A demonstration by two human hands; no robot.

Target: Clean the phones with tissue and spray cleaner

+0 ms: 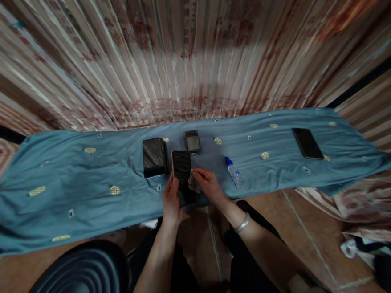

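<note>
My left hand [171, 201] grips a black smartphone [183, 169] by its left edge, holding it screen up over the near edge of the blue cloth [84, 181]. My right hand [209, 184] pinches a small pale wipe [191, 180] against the right side of the phone's screen. A silver bangle sits on my right wrist.
On the cloth lie a dark phone-sized slab [154, 156], a small dark box [193, 141], a small spray bottle with a blue cap [234, 171] and another black phone [307, 143] at far right. A black stool [74, 284] stands at lower left. Striped curtains hang behind.
</note>
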